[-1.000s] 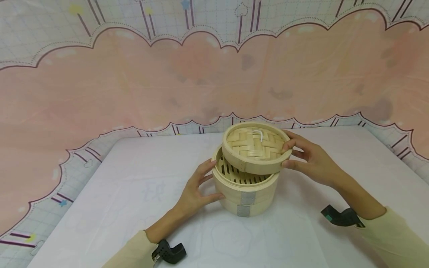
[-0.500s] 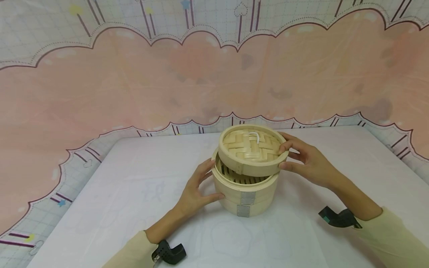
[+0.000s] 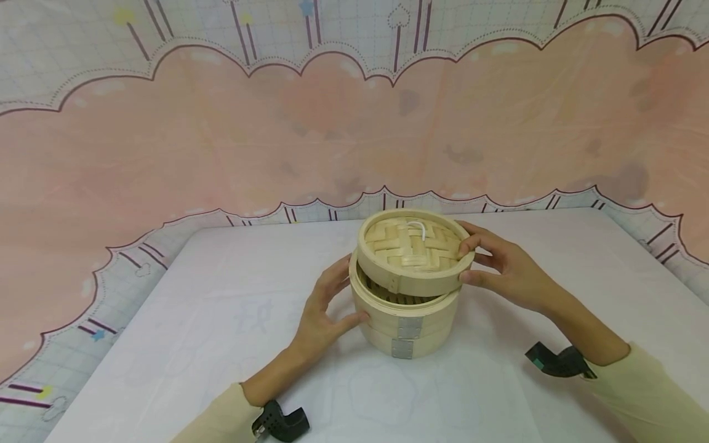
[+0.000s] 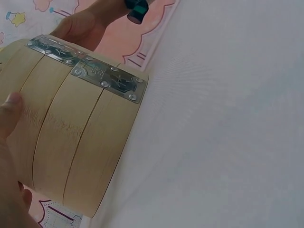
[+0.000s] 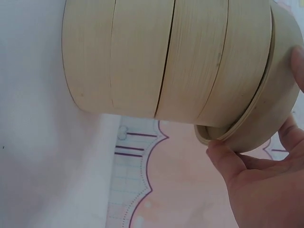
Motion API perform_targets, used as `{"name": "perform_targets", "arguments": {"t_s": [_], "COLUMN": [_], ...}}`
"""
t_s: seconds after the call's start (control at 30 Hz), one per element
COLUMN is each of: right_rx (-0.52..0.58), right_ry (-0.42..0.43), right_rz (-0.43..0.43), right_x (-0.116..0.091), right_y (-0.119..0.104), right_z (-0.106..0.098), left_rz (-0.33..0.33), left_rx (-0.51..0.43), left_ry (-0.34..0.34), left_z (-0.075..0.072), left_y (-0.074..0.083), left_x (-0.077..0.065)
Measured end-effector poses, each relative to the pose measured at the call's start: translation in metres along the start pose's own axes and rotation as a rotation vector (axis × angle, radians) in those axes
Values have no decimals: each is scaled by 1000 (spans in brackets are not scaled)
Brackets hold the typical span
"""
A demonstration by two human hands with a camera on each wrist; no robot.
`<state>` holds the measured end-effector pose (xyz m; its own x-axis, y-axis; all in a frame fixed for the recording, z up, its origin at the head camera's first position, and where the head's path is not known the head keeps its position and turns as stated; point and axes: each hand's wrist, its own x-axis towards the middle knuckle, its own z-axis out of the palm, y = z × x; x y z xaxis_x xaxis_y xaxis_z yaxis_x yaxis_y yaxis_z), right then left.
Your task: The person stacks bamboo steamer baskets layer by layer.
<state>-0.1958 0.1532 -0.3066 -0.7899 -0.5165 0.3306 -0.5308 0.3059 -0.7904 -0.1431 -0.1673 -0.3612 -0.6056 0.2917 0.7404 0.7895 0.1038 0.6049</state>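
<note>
A round bamboo steamer (image 3: 410,320) with stacked tiers stands on the white table. Its woven lid (image 3: 412,246), with a white cord loop on top, sits tilted and off-centre over the opening; a crescent of the slatted inside shows at the front. My right hand (image 3: 506,267) pinches the lid's right rim, thumb below and fingers above; in the right wrist view the lid (image 5: 266,104) overhangs the upper tier. My left hand (image 3: 321,314) holds the steamer's left side, its thumb against the wall, as the left wrist view also shows beside the steamer wall (image 4: 61,123).
The white table (image 3: 266,369) spreads out around the steamer. Behind it hangs a pink patterned cloth (image 3: 332,135). Black wrist cameras sit on both wrists, the left camera (image 3: 280,421) low over the table and the right camera (image 3: 559,360) near the sleeve.
The lid has moved left and slightly down over the steamer with my right hand, covering more of the slats. My left hand stays at the steamer's side, shifting only slightly.
</note>
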Motion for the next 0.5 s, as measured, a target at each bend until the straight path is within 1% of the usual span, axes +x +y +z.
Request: {"name": "perform_targets", "arguments": {"t_s": [0.1,0.27,0.37,0.5], "right_rx": [3,8,3,0], "right_ry": [-10,-15,-14,-16], "right_rz": [-13,-32,-32,-39], "right_x": [-1,0,0,-1], "right_y": [-1,-2,-2,-2], "right_z": [0,1,2,2], "left_rz": [19,4,-8,-25], "left_rx": [-14,-21,-21,-18], "left_ry": [18,39,49,57], "left_z": [1,2,2,3], "left_y": [-6,-20,-22,-19], "left_x": [-2,-8,-9,-7]}}
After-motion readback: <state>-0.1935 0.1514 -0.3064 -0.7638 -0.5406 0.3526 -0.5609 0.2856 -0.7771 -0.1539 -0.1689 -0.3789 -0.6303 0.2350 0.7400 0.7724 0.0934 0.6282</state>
